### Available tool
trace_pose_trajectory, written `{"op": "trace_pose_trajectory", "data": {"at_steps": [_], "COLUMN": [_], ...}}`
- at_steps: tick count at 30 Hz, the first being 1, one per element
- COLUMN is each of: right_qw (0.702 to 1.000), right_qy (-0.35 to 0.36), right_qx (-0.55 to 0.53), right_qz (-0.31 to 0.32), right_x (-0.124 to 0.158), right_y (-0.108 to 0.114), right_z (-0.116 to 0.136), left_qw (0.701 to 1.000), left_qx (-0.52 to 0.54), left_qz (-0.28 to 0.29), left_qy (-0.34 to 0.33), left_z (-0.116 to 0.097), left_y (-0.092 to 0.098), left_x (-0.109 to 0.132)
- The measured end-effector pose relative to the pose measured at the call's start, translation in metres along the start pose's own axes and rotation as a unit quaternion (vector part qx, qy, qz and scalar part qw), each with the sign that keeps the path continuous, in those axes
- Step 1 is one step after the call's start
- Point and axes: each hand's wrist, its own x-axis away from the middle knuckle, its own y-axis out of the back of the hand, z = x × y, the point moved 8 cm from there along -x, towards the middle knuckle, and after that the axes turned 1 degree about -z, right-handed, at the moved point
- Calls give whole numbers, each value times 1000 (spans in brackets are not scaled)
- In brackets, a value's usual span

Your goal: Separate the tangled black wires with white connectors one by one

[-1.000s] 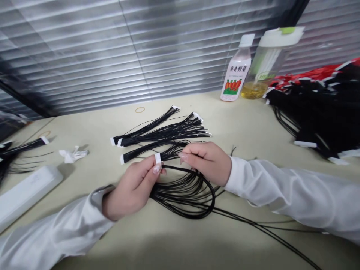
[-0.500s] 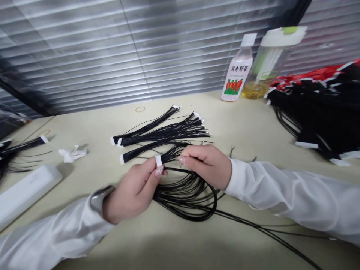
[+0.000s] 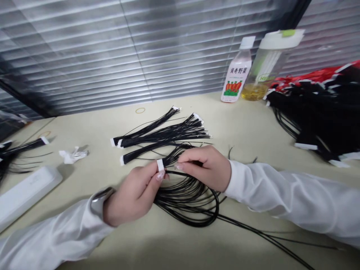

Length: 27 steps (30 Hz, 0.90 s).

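Note:
My left hand [image 3: 137, 191] is closed, thumb and fingers pinching a white connector [image 3: 160, 165] that has many thin black wires running out of it. Just right of it, my right hand [image 3: 205, 165] pinches at the wires close to the connector; its fingertips hold a thin black wire, partly hidden by the fingers. Below both hands hangs a looped bundle of black wires [image 3: 185, 195], with long ends trailing to the lower right. Behind the hands lie several black wire harnesses [image 3: 157, 135] with white connectors on their left ends.
A pink-labelled bottle [image 3: 237, 71] and a clear tumbler [image 3: 267, 67] stand by the window blinds. On the right is a heap of black and red harnesses [image 3: 323, 108]. At left lie crumpled tissue [image 3: 73, 155], a white oblong case [image 3: 30, 195] and more black wires [image 3: 22, 148].
The right fingertips have shifted slightly left, closer to the connector. The left hand and connector have moved a little right and down. The wire loop sags slightly lower.

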Motion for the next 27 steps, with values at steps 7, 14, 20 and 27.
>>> {"op": "trace_pose_trajectory", "data": {"at_steps": [7,14,20,27], "right_qw": [999,998,995,998], "right_qy": [30,22,4,2], "right_qx": [-19,-53,-99,-54], "right_qz": [-5,-14,-17,-10], "right_x": [-1,-1,0,0], "right_y": [1,1,0,-3], "right_z": [3,3,2,3], "left_qw": [1000,1000,1000,1000], "left_qx": [-20,-19,-12,-11], "left_qz": [22,24,13,17], "left_qy": [-3,-7,-13,-4], "left_z": [1,1,1,1], "left_y": [-4,-4,-2,-3], "left_x": [0,1,3,1]}}
